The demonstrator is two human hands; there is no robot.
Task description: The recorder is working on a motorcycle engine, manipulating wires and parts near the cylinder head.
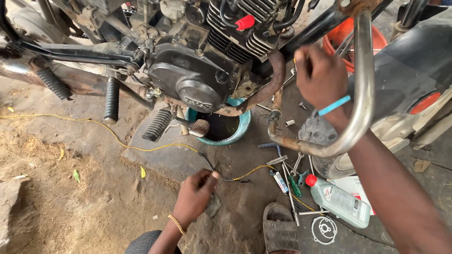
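My left hand [195,192] is low over the dirt floor, its fingers closed on a small dark grey object [214,205], maybe a rag or a cap. My right hand [320,75], with a blue band on the wrist, reaches in beside the motorcycle engine [197,70], near the rusty exhaust pipe [275,77]. Its fingers curl away from me, so what they hold is hidden. The forearm passes behind the chrome crash guard [363,80]. A teal pan [240,129] of dark oil sits under the engine.
A grey oil bottle with a red cap [339,201], spanners and screwdrivers [287,176], a round gasket [324,230] and a sandal [280,228] lie on the ground. A yellow cord [117,141] crosses the dirt. An orange tub [351,35] stands behind, with footpegs [111,99] at left.
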